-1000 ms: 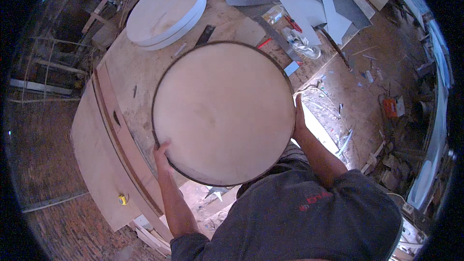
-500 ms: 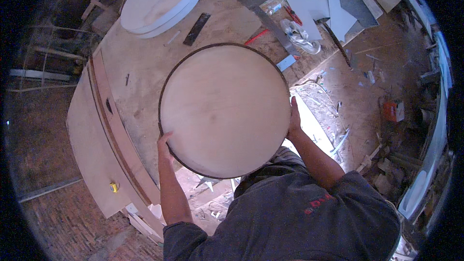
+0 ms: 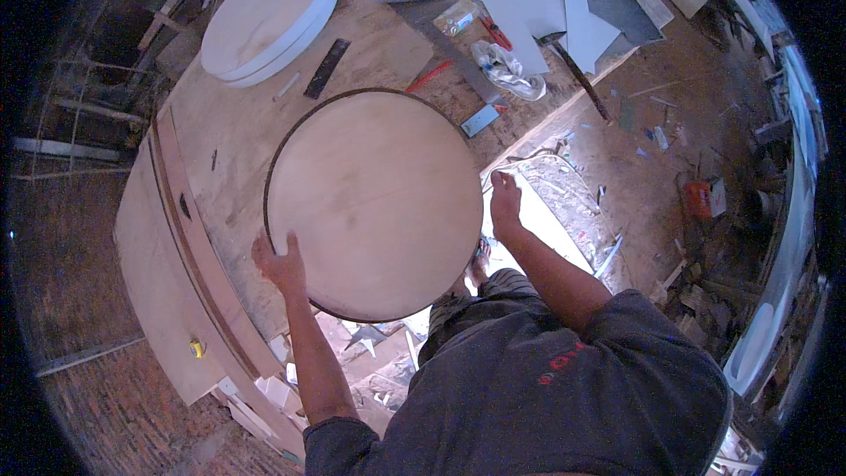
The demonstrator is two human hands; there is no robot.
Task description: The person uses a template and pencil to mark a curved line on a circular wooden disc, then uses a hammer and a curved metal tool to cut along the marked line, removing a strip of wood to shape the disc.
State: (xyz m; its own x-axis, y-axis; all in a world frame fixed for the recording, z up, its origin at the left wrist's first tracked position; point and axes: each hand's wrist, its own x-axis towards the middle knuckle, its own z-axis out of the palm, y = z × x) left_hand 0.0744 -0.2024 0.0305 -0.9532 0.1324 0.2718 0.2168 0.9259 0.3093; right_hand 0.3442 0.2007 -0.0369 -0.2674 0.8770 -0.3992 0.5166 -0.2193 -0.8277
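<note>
In front of you is a broad, flat, round panel of pale tan wood (image 3: pixel 374 203), edged with a thin dark brown rim (image 3: pixel 374 90). You see it face up, its circle unbroken around the visible outline. The rim shows most along the far, left and near edges and thins out toward your right. The face looks smooth, with a faint darker smudge about its middle. Your left hand (image 3: pixel 282 266) touches its near-left edge, thumb over the face; your right hand (image 3: pixel 505 203) stands just beside its right edge, apart. The panel overlaps the bench (image 3: pixel 238 137), its near part reaching past the edge.
</note>
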